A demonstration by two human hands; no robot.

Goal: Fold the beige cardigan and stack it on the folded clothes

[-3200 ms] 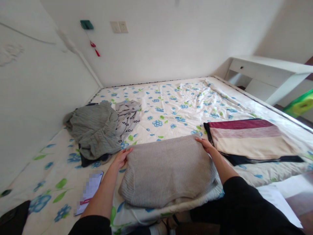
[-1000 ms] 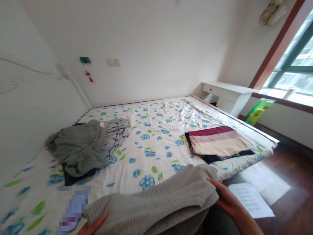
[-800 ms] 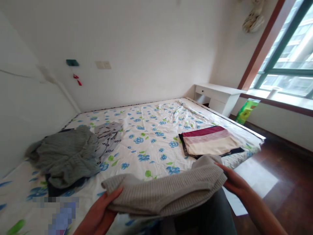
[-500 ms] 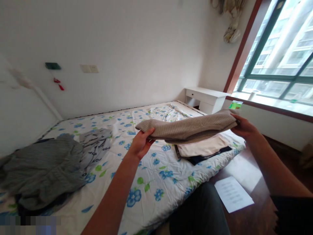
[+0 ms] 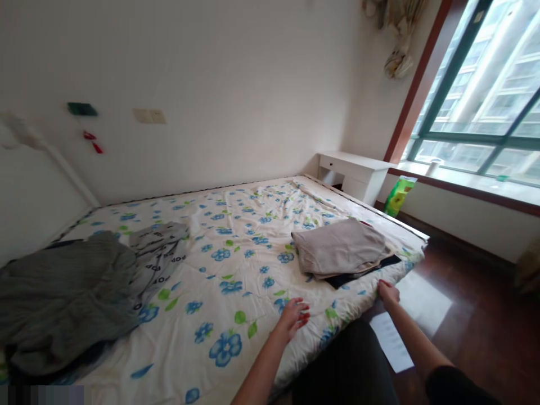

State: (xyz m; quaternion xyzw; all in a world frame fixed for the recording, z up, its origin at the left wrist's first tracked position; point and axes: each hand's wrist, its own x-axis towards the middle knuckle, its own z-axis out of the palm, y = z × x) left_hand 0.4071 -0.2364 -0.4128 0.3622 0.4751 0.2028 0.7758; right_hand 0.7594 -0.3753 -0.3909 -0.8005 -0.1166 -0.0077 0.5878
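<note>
A folded beige knit garment (image 5: 337,247) lies on top of a small stack of folded clothes, with a dark piece (image 5: 337,280) showing beneath its front edge. My left hand (image 5: 294,318) hovers over the bedsheet just in front of the stack, fingers apart and holding nothing. Over the bed's front edge, to the right of my left hand, is my right hand (image 5: 388,292); its fingers look curled in, and I cannot make out anything in them. Both hands are apart from the stack.
The bed's floral sheet (image 5: 225,349) stretches to the wall. At left lie a rumpled dark grey garment (image 5: 76,292) and a light grey printed one (image 5: 156,253). A paper sheet (image 5: 390,340), a white desk (image 5: 354,166) and a green packet (image 5: 399,197) are on the right.
The beige knit garment was stretched between both hands in the air; now it rests on the stack, let go. Both hands have drawn back toward me, the left one moving right.
</note>
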